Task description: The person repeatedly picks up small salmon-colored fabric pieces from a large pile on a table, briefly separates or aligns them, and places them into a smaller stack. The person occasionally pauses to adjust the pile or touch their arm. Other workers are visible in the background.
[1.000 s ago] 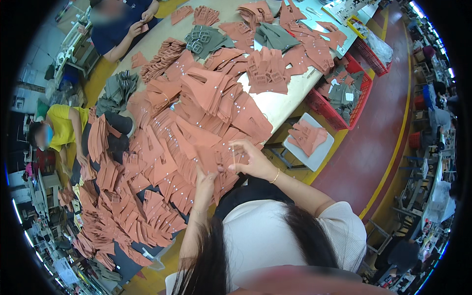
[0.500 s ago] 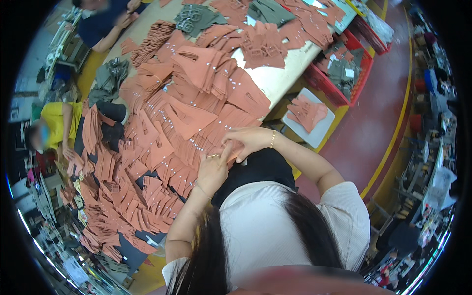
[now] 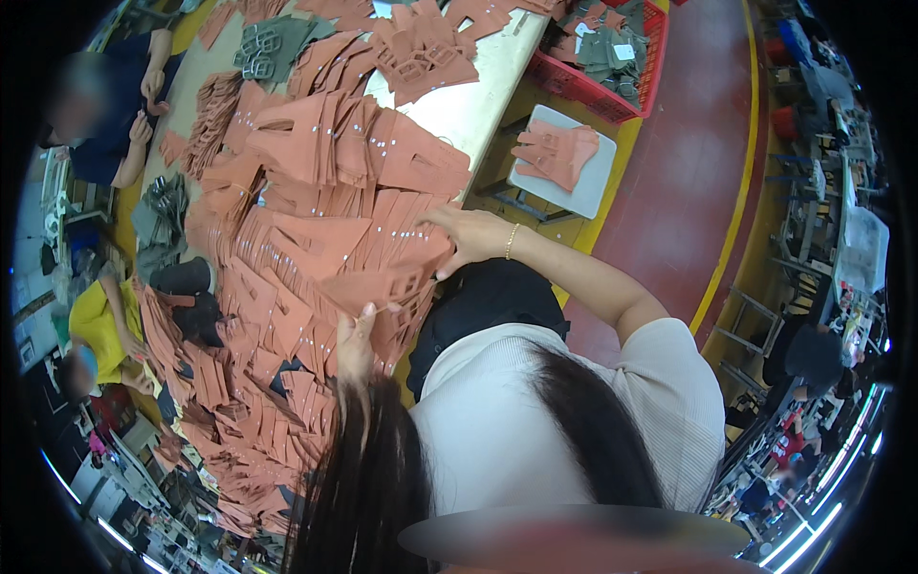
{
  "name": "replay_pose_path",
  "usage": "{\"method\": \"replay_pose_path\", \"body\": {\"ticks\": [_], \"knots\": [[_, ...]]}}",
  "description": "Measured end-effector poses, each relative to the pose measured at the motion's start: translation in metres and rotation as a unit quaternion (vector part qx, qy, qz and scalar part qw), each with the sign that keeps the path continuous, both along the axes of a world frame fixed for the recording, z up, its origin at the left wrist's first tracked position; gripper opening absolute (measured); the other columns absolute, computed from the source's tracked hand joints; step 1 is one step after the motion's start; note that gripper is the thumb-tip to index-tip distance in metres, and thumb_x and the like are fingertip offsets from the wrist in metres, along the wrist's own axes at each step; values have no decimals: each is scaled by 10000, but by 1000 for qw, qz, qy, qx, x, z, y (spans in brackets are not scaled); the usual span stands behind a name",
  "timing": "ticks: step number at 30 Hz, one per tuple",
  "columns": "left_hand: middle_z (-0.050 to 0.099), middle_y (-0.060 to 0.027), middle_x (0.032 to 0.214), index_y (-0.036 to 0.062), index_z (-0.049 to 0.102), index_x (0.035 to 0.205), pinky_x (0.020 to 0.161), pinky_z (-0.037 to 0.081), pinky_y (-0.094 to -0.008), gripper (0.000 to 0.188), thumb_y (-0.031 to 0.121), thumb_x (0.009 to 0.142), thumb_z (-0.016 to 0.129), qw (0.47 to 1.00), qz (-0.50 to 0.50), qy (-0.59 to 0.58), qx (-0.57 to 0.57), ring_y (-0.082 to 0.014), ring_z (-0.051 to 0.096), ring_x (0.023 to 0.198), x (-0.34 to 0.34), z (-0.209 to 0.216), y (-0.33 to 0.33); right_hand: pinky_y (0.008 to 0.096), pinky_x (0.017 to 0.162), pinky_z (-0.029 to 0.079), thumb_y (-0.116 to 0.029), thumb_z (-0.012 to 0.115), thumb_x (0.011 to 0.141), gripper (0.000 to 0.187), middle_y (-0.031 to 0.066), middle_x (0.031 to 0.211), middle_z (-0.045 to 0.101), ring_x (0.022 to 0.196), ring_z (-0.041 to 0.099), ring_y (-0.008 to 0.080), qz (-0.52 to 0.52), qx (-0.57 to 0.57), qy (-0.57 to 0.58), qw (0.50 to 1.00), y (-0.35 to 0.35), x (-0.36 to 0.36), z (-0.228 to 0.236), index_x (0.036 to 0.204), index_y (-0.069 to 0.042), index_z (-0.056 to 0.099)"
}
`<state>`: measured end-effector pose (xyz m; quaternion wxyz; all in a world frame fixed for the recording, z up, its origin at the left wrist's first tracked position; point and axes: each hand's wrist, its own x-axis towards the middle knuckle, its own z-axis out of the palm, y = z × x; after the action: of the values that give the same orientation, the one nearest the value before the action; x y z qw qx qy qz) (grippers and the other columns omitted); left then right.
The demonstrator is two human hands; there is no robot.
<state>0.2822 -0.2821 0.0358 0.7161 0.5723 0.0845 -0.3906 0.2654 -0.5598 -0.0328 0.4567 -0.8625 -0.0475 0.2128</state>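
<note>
A long worktable [image 3: 478, 105] is heaped with several terracotta-coloured cut fabric pieces [image 3: 316, 220], many with small metal rivets. My right hand [image 3: 469, 234] lies flat on the near edge of that heap, fingers spread, pressing on a piece at the table's edge. My left hand [image 3: 356, 335] reaches up into the pile lower left, fingertips pinched on the edge of one terracotta piece [image 3: 387, 297]. My dark hair hides the left wrist and forearm.
Grey-green fabric pieces [image 3: 268, 43] lie at the far end of the table. A red crate [image 3: 612, 62] holds more grey pieces. A small white stool [image 3: 559, 163] carries a stack of terracotta pieces. Two seated people [image 3: 105, 115] work on the left. A red floor with yellow lines runs on the right.
Both hands were close together over one piece; now they are apart, the right resting on the heap's near edge, the left lower in the pile. The view has tilted toward the table.
</note>
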Motion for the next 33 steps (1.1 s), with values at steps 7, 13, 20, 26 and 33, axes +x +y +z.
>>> {"method": "replay_pose_path", "body": {"ticks": [7,13,20,26,33], "knots": [[624,-179,1038,-22,431,1223,881,517,-419,385,89,863,509,981,149,85,-93,-288,620,985,8,2,-19,244,626,466,-155,665,840,363,55,873,572,699,545,101,-190,335,50,922,-1,-19,-19,1149,-41,513],[618,-168,1096,-49,486,1202,902,505,-415,359,197,940,492,990,97,70,-80,-262,615,1019,23,-6,-19,208,651,455,-142,655,856,258,0,887,556,709,525,53,-275,268,16,923,-6,-11,14,1073,-33,567],[595,-144,1151,-22,481,1219,885,513,-369,364,255,983,463,986,61,124,-92,-226,612,1019,20,5,-41,325,710,455,-144,680,792,186,71,901,523,809,563,226,-210,199,-212,934,20,10,61,949,-83,600],[569,-134,1177,-8,464,1223,870,522,-362,350,246,983,465,988,123,68,-61,-216,610,1019,25,-2,-51,349,722,397,-151,709,739,98,32,863,533,776,536,213,-81,-11,-345,935,40,1,67,817,-117,660],[587,-99,1123,14,501,1182,879,485,-310,293,225,980,475,990,136,20,18,-167,587,1009,30,2,-59,332,713,380,-179,704,721,129,10,816,529,758,547,184,-122,-89,-393,907,62,4,52,809,-128,625]]}}
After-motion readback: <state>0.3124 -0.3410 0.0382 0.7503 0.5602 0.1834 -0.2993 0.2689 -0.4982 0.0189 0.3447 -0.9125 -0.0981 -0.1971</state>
